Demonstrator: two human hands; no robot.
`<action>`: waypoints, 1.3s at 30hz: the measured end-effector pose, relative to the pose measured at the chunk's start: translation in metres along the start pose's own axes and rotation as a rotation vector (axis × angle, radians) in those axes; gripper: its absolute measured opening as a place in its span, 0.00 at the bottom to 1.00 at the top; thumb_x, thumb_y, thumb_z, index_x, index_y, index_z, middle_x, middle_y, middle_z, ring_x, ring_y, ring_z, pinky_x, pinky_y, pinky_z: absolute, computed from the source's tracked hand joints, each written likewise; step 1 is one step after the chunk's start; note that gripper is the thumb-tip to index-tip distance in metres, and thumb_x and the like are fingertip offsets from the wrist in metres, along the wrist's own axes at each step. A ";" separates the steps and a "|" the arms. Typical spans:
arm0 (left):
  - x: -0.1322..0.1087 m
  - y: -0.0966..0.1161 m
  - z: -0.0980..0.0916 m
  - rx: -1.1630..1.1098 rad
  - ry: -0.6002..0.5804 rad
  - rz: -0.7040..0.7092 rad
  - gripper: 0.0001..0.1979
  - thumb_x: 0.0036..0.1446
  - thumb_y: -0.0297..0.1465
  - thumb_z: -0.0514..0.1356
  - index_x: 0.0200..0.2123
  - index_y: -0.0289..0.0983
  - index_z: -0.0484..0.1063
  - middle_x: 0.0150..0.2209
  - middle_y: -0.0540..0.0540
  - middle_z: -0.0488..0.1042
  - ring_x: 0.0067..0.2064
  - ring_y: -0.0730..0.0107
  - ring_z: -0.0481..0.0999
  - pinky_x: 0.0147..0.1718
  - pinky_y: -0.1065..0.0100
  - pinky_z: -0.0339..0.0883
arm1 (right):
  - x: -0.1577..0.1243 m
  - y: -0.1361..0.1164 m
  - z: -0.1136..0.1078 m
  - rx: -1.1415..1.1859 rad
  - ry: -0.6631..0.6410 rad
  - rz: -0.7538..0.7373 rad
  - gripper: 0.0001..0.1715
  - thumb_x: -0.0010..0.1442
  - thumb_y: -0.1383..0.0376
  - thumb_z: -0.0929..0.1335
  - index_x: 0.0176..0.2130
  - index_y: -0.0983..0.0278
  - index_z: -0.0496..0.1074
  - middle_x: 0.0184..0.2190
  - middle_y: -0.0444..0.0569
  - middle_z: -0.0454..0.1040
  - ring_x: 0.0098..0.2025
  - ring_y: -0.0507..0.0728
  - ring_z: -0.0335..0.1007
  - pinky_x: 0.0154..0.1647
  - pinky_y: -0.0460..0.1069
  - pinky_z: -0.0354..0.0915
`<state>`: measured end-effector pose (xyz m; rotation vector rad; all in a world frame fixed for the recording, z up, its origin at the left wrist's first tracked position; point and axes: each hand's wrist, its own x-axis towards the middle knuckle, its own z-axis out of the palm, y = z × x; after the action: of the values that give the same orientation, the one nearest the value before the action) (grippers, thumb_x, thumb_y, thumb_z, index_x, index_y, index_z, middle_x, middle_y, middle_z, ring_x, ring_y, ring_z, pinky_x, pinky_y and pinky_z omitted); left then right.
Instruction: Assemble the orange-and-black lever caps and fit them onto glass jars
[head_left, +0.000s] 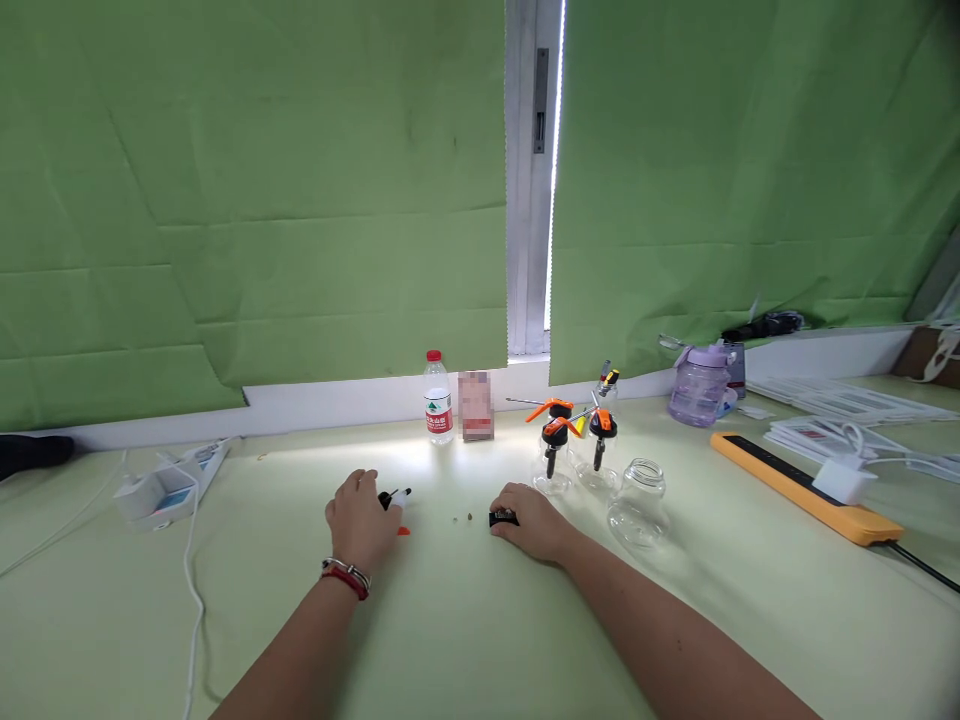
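Note:
My left hand [360,520] rests on the pale green table [465,640], fingers curled around a small black, white and orange sprayer part [395,498]. A red bracelet sits on that wrist. My right hand [534,522] lies on the table with its fingers closed on a small black ring-shaped piece [501,518]. Two tiny dark bits [463,518] lie between the hands. Just right of my right hand stands an uncapped clear bottle [637,502]. Behind it are two clear bottles with black and orange spray heads [574,445].
A water bottle [438,398] and a small card stand at the back by the window. A purple jug [701,385] is at the back right. A yellow power strip [802,487] with a white charger lies right. A white power strip [169,485] and cable lie left.

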<state>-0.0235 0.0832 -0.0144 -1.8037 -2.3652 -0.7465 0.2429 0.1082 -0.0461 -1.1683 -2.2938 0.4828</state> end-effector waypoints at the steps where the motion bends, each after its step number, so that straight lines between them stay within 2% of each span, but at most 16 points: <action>1: 0.003 -0.005 0.001 -0.002 -0.039 -0.044 0.28 0.48 0.36 0.55 0.53 0.34 0.60 0.56 0.34 0.62 0.56 0.48 0.62 0.52 0.51 0.54 | 0.000 0.000 0.000 0.003 0.002 0.003 0.10 0.52 0.63 0.69 0.37 0.61 0.74 0.37 0.47 0.72 0.41 0.57 0.65 0.43 0.50 0.59; 3: 0.006 -0.013 0.004 -0.013 -0.116 -0.096 0.32 0.45 0.42 0.57 0.52 0.33 0.59 0.53 0.32 0.65 0.53 0.45 0.65 0.47 0.51 0.59 | 0.000 0.001 0.000 0.010 0.002 0.008 0.10 0.53 0.62 0.69 0.37 0.61 0.74 0.37 0.47 0.72 0.41 0.57 0.65 0.43 0.50 0.59; 5: 0.007 -0.018 0.006 -0.019 -0.200 -0.137 0.33 0.43 0.46 0.58 0.50 0.33 0.60 0.51 0.32 0.66 0.52 0.43 0.66 0.44 0.52 0.61 | -0.001 0.002 -0.001 0.019 0.000 0.016 0.11 0.52 0.62 0.69 0.38 0.61 0.73 0.37 0.47 0.72 0.41 0.57 0.65 0.43 0.50 0.60; 7: 0.007 -0.020 0.008 -0.028 -0.240 -0.149 0.32 0.43 0.46 0.58 0.48 0.33 0.60 0.50 0.32 0.67 0.51 0.43 0.67 0.43 0.54 0.62 | -0.001 0.004 -0.001 0.028 0.000 0.030 0.13 0.52 0.62 0.69 0.39 0.61 0.72 0.38 0.47 0.72 0.41 0.57 0.65 0.42 0.50 0.60; 11: 0.006 -0.019 0.009 -0.092 -0.276 -0.083 0.25 0.45 0.38 0.58 0.46 0.33 0.61 0.46 0.34 0.70 0.47 0.52 0.71 0.39 0.62 0.64 | -0.002 0.006 -0.001 0.040 0.002 0.047 0.15 0.51 0.62 0.69 0.40 0.62 0.71 0.39 0.48 0.71 0.42 0.57 0.65 0.42 0.50 0.60; 15: 0.004 -0.018 0.011 -0.169 -0.306 -0.007 0.18 0.44 0.29 0.58 0.42 0.35 0.64 0.42 0.38 0.73 0.44 0.55 0.73 0.39 0.64 0.64 | -0.004 0.003 -0.002 0.046 0.015 0.040 0.15 0.51 0.62 0.70 0.41 0.62 0.72 0.40 0.49 0.71 0.43 0.58 0.64 0.45 0.51 0.60; 20: -0.002 -0.006 0.005 -0.338 -0.359 0.114 0.18 0.44 0.23 0.55 0.41 0.38 0.63 0.42 0.43 0.74 0.42 0.63 0.75 0.39 0.67 0.65 | -0.010 -0.025 -0.006 0.079 0.099 -0.025 0.08 0.55 0.63 0.67 0.37 0.61 0.73 0.37 0.48 0.72 0.43 0.57 0.63 0.45 0.50 0.58; 24: -0.014 0.014 -0.007 -0.462 -0.414 0.242 0.25 0.41 0.21 0.57 0.46 0.39 0.60 0.42 0.46 0.73 0.40 0.66 0.75 0.39 0.68 0.67 | -0.016 -0.052 -0.001 0.177 -0.002 -0.007 0.14 0.60 0.60 0.61 0.29 0.61 0.72 0.28 0.46 0.71 0.34 0.54 0.64 0.34 0.47 0.57; 27: -0.024 0.026 -0.013 -0.576 -0.535 0.361 0.19 0.41 0.24 0.59 0.39 0.39 0.62 0.38 0.47 0.73 0.39 0.65 0.74 0.36 0.68 0.66 | -0.018 -0.059 0.011 0.313 -0.146 0.081 0.17 0.60 0.59 0.60 0.24 0.63 0.68 0.20 0.42 0.62 0.23 0.50 0.54 0.23 0.45 0.50; 28: -0.026 0.029 -0.013 -0.546 -0.560 0.371 0.16 0.41 0.26 0.60 0.36 0.39 0.62 0.35 0.48 0.73 0.36 0.66 0.73 0.33 0.69 0.65 | -0.018 -0.058 0.015 0.358 -0.184 0.108 0.16 0.59 0.59 0.61 0.23 0.63 0.67 0.18 0.41 0.59 0.21 0.49 0.50 0.22 0.45 0.47; 30: -0.030 0.032 -0.012 -0.497 -0.597 0.375 0.13 0.39 0.28 0.61 0.31 0.38 0.63 0.30 0.50 0.71 0.32 0.68 0.70 0.29 0.70 0.63 | -0.017 -0.055 0.023 0.426 -0.233 0.148 0.14 0.56 0.60 0.63 0.23 0.64 0.66 0.16 0.39 0.56 0.20 0.48 0.47 0.20 0.44 0.45; 33: -0.032 0.032 -0.010 -0.466 -0.656 0.390 0.12 0.37 0.29 0.63 0.28 0.37 0.65 0.27 0.52 0.69 0.28 0.72 0.66 0.25 0.72 0.59 | -0.017 -0.051 0.026 0.480 -0.252 0.194 0.15 0.55 0.60 0.64 0.21 0.65 0.66 0.15 0.40 0.59 0.19 0.47 0.49 0.20 0.44 0.46; 36: -0.034 0.029 -0.011 -0.466 -0.734 0.424 0.13 0.35 0.30 0.64 0.29 0.36 0.68 0.26 0.53 0.69 0.26 0.74 0.64 0.23 0.73 0.57 | -0.016 -0.050 0.019 0.465 -0.284 0.249 0.18 0.51 0.55 0.68 0.19 0.65 0.66 0.14 0.40 0.61 0.18 0.47 0.51 0.19 0.44 0.47; 39: -0.036 0.028 -0.014 -0.508 -0.884 0.469 0.12 0.36 0.30 0.64 0.30 0.36 0.71 0.25 0.53 0.69 0.24 0.76 0.63 0.22 0.74 0.58 | -0.016 -0.051 0.010 0.515 -0.314 0.322 0.22 0.49 0.51 0.69 0.19 0.65 0.66 0.15 0.41 0.64 0.17 0.47 0.54 0.18 0.44 0.49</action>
<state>0.0102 0.0511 -0.0048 -3.3024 -2.0281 -0.5791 0.2122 0.0656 -0.0321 -1.2538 -2.0296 1.3702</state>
